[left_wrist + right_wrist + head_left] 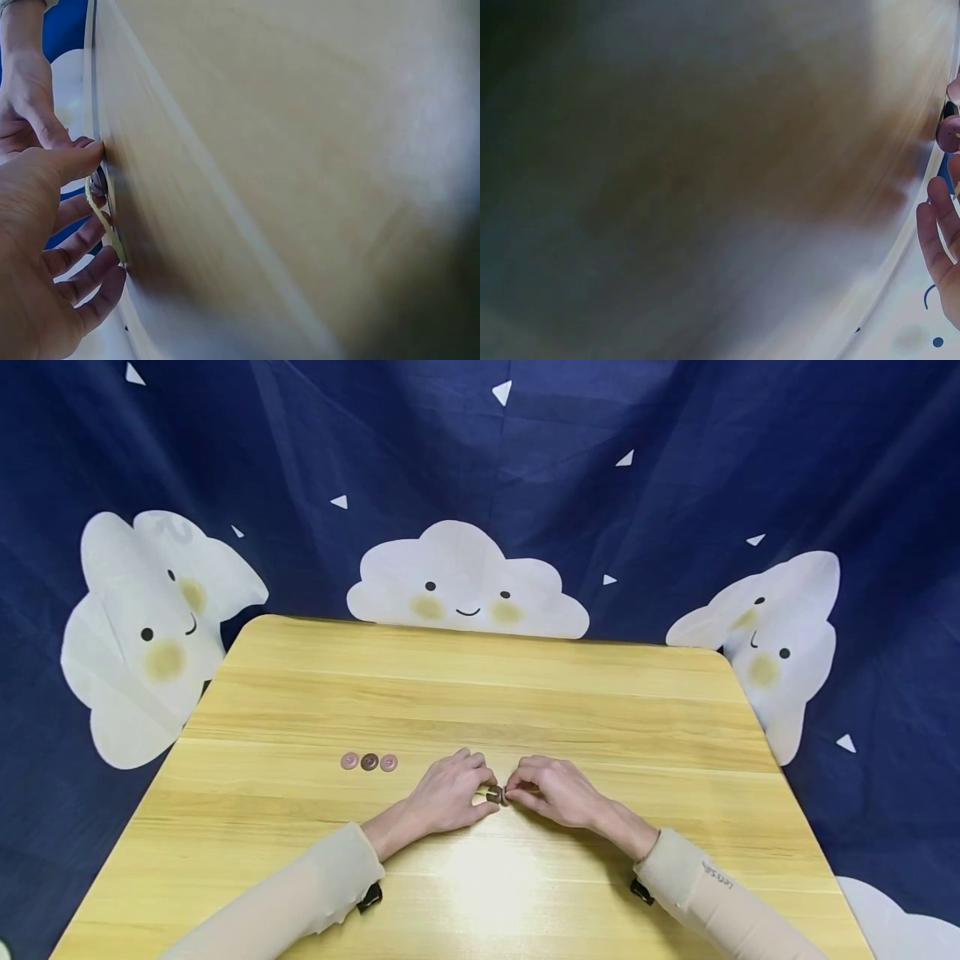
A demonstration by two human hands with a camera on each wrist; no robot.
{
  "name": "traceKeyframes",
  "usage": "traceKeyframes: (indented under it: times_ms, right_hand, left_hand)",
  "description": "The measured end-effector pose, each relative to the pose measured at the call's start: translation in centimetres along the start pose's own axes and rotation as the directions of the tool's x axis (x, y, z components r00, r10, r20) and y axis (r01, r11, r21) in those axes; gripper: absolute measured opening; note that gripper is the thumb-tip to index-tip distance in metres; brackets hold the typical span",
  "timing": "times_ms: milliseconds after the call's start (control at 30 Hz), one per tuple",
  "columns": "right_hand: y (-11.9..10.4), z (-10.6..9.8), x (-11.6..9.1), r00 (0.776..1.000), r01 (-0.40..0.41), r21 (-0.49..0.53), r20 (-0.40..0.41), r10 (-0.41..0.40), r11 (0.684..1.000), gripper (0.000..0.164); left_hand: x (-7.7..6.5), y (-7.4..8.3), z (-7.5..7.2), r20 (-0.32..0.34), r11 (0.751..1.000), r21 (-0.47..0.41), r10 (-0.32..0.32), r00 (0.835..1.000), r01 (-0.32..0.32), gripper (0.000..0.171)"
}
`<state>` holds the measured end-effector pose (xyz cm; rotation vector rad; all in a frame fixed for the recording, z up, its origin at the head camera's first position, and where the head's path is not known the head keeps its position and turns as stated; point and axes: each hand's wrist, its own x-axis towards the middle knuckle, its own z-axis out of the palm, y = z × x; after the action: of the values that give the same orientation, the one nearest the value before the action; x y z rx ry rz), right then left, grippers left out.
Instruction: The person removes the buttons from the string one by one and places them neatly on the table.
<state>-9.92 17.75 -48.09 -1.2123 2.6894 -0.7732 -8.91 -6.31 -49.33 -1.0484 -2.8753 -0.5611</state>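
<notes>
Apparently threading: pinching a dark button [493, 794] beside yellow cord [116, 244] in left hand [450, 789], mauve button [505, 796] in right hand [558, 789], next needing careful alignment.

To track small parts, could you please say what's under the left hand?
Under the left hand, a dark button and yellow cord partly show; the head view hides anything deeper beneath it.

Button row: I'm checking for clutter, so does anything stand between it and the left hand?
Nothing visible does: in the head view, only bare table lies between the row and the left hand, though that hand seems to hold a dark button.
</notes>
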Motion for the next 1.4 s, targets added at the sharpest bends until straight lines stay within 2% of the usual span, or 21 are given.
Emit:
traceKeyframes:
  times_ms: [200, 467, 833, 1400]
  right_hand:
    - [0.08, -0.07, -0.08, 1.000, 0.008, -0.013, -0.003, -0.008, 1.000, 0.005]
    - [0.13, -0.06, -0.21, 1.000, -0.004, -0.008, 0.011, 0.004, 1.000, 0.005]
    - [0.07, -0.01, -0.18, 0.999, -0.022, -0.016, 0.034, 0.023, 1.000, 0.007]
    - [-0.12, 0.10, 0.17, 0.999, -0.020, -0.044, 0.043, 0.022, 0.999, 0.007]
  left_hand:
    - [0.06, -0.09, 0.14, 0.005, 1.000, -0.015, 0.003, 1.000, -0.003, 0.024]
    - [-0.02, -0.17, -0.13, 0.043, 0.996, -0.081, -0.037, 0.998, 0.040, 0.022]
    - [-0.34, -0.24, -0.61, 0.054, 0.990, -0.132, -0.049, 0.997, 0.056, 0.021]
    - [-0.67, -0.55, -0.69, 0.040, 0.985, -0.169, -0.038, 0.998, 0.044, 0.021]
